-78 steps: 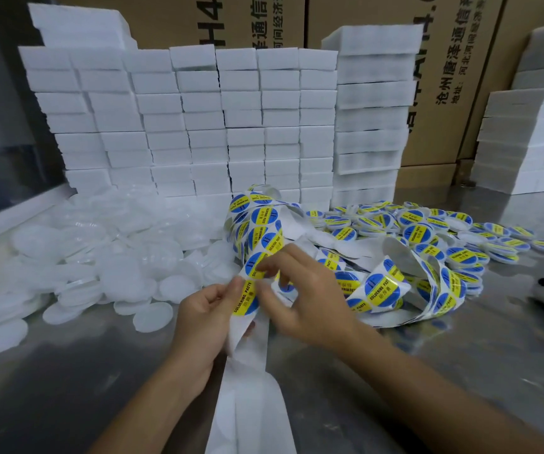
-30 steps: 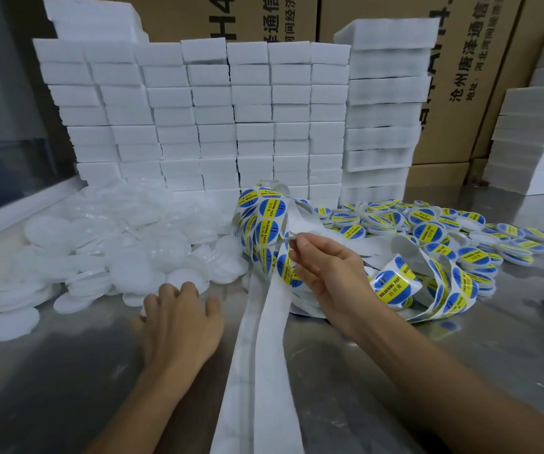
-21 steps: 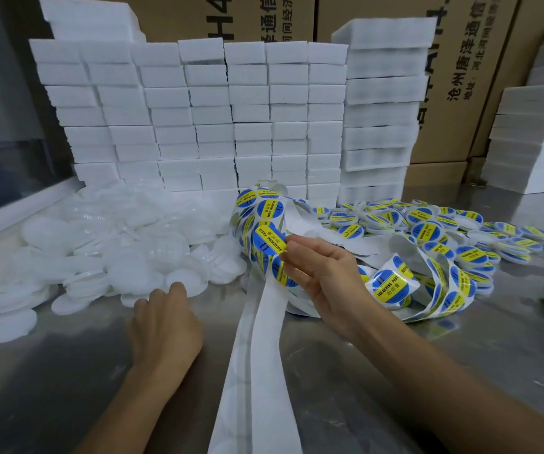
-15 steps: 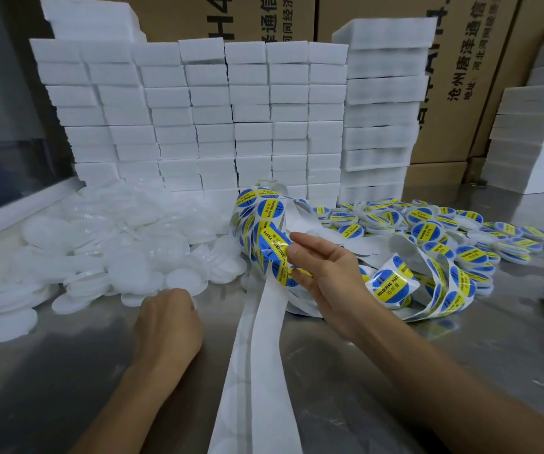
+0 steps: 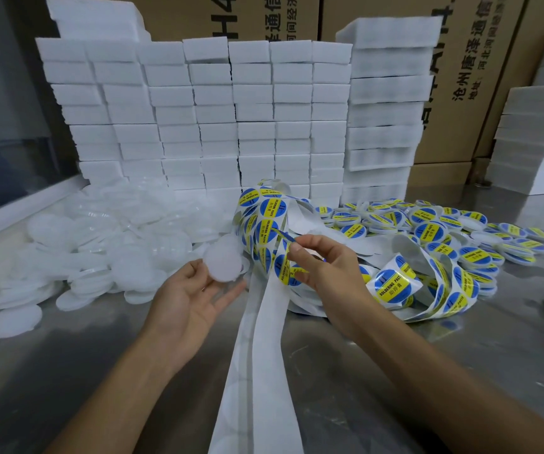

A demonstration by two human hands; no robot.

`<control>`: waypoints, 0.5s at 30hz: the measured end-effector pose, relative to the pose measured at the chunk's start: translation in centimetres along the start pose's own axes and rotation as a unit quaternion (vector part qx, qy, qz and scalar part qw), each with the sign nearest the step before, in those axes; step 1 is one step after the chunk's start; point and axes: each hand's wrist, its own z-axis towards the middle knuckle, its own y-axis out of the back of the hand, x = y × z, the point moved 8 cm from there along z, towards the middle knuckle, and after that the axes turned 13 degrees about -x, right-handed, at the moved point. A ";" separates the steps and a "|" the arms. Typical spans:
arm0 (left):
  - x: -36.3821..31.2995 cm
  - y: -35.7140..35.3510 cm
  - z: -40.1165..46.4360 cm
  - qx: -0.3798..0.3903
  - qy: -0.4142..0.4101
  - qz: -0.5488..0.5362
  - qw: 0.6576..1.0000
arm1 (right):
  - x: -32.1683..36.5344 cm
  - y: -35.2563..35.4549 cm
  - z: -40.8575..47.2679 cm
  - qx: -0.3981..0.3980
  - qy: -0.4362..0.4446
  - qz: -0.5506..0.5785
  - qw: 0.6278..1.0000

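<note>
Labelling looks partway: finished lids (image 5: 428,224) lie heaped beyond the right hand (image 5: 326,267), which pinches 1 sticker (image 5: 282,235); left hand (image 5: 192,296) grips a bare lid (image 5: 223,262), blank heap (image 5: 100,244) waiting left of it.

Free room: bare steel table (image 5: 51,381) along near edge, both sides of the spent backing strip (image 5: 257,371) that runs down the middle to that edge. Back edge walled off by stacked foam blocks (image 5: 231,126) (no way through). Left side taken by loose white lids (image 5: 116,244). Centre & right blocked by sticker strip tangle (image 5: 405,283), w/ labelled lids (image 5: 444,224) behind it.
</note>
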 end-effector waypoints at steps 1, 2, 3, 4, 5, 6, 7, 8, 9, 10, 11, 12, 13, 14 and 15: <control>0.0 -0.2 -0.2 0.012 0.013 -0.013 1.000 | 0.1 -0.1 -0.1 0.002 0.015 -0.008 1.000; 0.1 -0.5 -0.3 0.019 0.022 -0.018 0.999 | 0.3 -0.3 -0.3 0.003 0.031 -0.019 0.999; 0.3 -0.6 -0.4 0.022 0.028 -0.018 0.999 | 0.5 -0.3 -0.5 -0.001 0.048 -0.029 0.998; 0.4 -0.8 -0.6 0.025 0.033 -0.016 0.999 | 0.7 -0.4 -0.7 -0.008 0.065 -0.033 0.997; 0.5 -1.1 -0.8 0.029 0.035 -0.013 0.999 | 0.9 -0.5 -0.9 -0.013 0.079 -0.026 0.996; 0.7 -1.4 -1.0 0.036 0.038 -0.008 0.999 | 1.1 -0.6 -1.1 -0.014 0.093 -0.017 0.995; 0.9 -1.6 -1.1 0.044 0.041 -0.002 0.998 | 1.4 -0.8 -1.5 -0.013 0.114 -0.016 0.993; 1.2 -1.9 -1.2 0.051 0.044 0.002 0.998 | 1.7 -1.1 -1.9 -0.012 0.145 -0.023 0.989; 1.4 -2.1 -1.3 0.059 0.048 0.003 0.997 | 2.0 -1.4 -2.4 -0.009 0.181 -0.036 0.983; 1.6 -2.4 -1.5 0.067 0.052 0.003 0.996 | 2.3 -1.7 -2.9 -0.004 0.219 -0.050 0.974; 1.8 -2.6 -1.6 0.076 0.055 0.004 0.996 | 2.5 -2.0 -3.4 0.000 0.256 -0.068 0.964; 1.9 -2.8 -1.8 0.085 0.058 0.005 0.995 | 2.6 -2.2 -3.7 0.003 0.284 -0.087 0.955; 1.9 -3.0 -1.9 0.093 0.060 0.006 0.994 | 2.7 -2.3 -3.9 0.004 0.301 -0.103 0.948; 1.9 -3.0 -2.0 0.097 0.061 0.007 0.993 | 2.6 -2.4 -4.0 0.006 0.307 -0.112 0.945; 1.9 -3.0 -2.0 0.099 0.058 0.008 0.993 | 2.5 -2.3 -4.0 0.007 0.309 -0.118 0.944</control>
